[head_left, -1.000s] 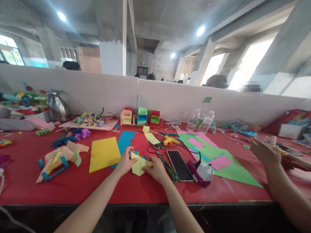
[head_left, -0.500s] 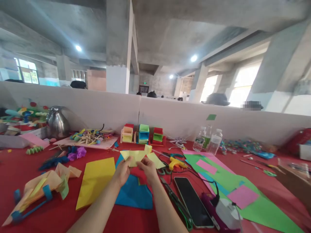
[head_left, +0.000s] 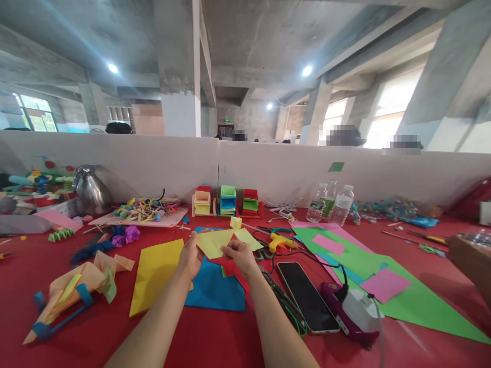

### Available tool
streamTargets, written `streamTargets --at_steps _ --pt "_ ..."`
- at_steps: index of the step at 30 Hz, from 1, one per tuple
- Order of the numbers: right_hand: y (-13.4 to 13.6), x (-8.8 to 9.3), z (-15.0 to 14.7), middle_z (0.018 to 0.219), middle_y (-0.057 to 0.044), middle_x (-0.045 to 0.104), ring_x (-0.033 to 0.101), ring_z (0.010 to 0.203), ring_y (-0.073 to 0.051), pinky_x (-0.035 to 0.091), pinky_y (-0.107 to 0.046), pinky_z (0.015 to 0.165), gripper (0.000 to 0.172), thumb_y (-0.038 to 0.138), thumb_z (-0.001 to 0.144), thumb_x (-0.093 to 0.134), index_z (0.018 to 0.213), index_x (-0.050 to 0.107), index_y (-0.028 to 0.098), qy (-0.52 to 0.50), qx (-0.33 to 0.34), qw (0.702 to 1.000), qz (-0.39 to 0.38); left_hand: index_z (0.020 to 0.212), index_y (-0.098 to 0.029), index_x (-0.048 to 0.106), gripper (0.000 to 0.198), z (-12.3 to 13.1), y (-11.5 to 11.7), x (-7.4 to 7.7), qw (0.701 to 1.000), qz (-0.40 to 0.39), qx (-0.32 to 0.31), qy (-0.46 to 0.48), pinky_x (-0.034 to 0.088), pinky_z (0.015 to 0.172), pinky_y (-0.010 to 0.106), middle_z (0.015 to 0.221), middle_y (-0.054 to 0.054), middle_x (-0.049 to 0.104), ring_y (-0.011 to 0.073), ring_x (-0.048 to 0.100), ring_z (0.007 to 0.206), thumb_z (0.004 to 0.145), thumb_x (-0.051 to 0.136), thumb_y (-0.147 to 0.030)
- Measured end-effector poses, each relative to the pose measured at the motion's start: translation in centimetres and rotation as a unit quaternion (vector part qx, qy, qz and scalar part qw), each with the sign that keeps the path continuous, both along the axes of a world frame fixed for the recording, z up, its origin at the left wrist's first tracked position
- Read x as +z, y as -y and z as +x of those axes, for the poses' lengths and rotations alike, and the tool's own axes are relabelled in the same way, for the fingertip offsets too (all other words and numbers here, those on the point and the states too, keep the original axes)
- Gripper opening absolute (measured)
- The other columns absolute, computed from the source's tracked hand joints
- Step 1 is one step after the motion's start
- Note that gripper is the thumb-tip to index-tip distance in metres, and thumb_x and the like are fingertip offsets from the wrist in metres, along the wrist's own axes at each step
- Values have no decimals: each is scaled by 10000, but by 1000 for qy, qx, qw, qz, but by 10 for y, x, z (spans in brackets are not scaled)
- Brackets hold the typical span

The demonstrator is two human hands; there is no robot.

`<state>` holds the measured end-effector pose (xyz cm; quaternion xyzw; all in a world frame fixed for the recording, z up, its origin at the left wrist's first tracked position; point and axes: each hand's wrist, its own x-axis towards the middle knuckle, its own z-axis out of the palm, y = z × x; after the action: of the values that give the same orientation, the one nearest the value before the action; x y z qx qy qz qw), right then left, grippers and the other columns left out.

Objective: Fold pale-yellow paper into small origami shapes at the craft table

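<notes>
A pale yellow sheet of paper (head_left: 215, 242) is held up between my hands above the table. My left hand (head_left: 191, 255) grips its left edge, thumb on the near face. At the lower right edge my right hand (head_left: 240, 255) pinches the sheet with bent fingers. Beneath them lie a blue sheet (head_left: 215, 294) and a piece of red paper (head_left: 238, 272). Another pale yellow sheet (head_left: 249, 238) and a small yellow folded piece (head_left: 236, 223) are just beyond the right hand. A bright yellow sheet (head_left: 155, 273) rests left of my hands.
Right of my arms are a phone (head_left: 307, 294), a purple power strip (head_left: 347, 314), a yellow glue gun (head_left: 282, 243) and green sheets (head_left: 406, 301). Three small paper structures (head_left: 228, 201) stand by the white partition (head_left: 161, 163). At left lie a peach paper model (head_left: 76, 283) and a steel jug (head_left: 91, 191).
The yellow sheet looks flatter and more opened out. My right hand has moved slightly right along its lower edge, while the left still holds the left side. The camera view has shifted.
</notes>
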<state>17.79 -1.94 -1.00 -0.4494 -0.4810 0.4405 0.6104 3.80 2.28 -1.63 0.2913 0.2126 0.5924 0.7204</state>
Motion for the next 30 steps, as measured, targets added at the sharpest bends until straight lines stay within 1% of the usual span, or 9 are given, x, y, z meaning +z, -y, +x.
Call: streamTargets --at_steps 6,11,12,14,16,18,23,27,30 --pt "0 -2 -4 419 23 550 452 418 -83 359 -231 460 334 384 487 766 495 517 162 -19 4 1000 -6 1075 -124 584 329 -2 0 2 1000 -7 20 23 508 809 337 1034 131 672 207 643 917 888 421 -341" --pt "-3 -2 8 429 45 531 435 427 -72 340 -220 469 321 375 521 749 515 499 174 -50 -28 998 13 1079 -191 539 387 -15 -3 6 997 -19 63 44 510 768 243 1008 74 671 122 646 869 936 238 -387" --pt "-3 -2 10 435 50 527 435 433 -71 339 -217 473 322 383 533 742 521 494 178 -57 -35 998 18 1065 -192 538 392 -16 -2 6 997 -21 61 43 514 763 250 985 72 673 127 648 862 926 253 -422" --pt "-3 -2 11 443 52 527 441 439 -73 340 -217 478 327 393 538 740 527 490 182 -64 -37 997 20 1005 -160 565 331 -12 1 4 999 -27 23 30 529 726 283 892 84 683 158 660 791 884 404 -423" --pt "-3 -4 8 456 44 542 451 440 -77 347 -220 480 328 392 521 754 535 505 179 -61 -23 998 15 945 -118 601 207 -2 7 1 999 -23 -32 16 532 705 287 829 95 688 173 662 744 827 554 -281" --pt "-1 -6 2 476 35 562 463 444 -80 360 -223 487 318 390 509 764 558 540 170 -51 -3 999 5 926 -106 619 171 10 13 -2 998 -10 -53 19 527 741 291 860 104 692 186 660 801 817 567 -226" --pt "1 -9 -7 448 26 556 463 431 -78 363 -221 477 321 394 499 772 520 562 152 -32 23 999 -24 986 -115 621 236 21 15 -5 998 4 -43 37 510 813 323 901 101 702 203 645 906 863 489 -267" --pt "2 -7 -2 444 31 558 460 416 -73 355 -216 458 328 374 462 790 526 556 153 -36 27 998 -36 1075 -138 591 327 8 6 -2 999 6 -10 46 490 851 352 973 107 695 212 634 948 888 425 -348" --pt "3 -5 5 450 32 561 456 404 -69 349 -214 442 317 350 457 793 536 560 150 -37 28 998 -43 1106 -142 578 349 -6 -3 1 999 10 13 48 476 870 337 1048 119 673 207 619 984 895 405 -359"
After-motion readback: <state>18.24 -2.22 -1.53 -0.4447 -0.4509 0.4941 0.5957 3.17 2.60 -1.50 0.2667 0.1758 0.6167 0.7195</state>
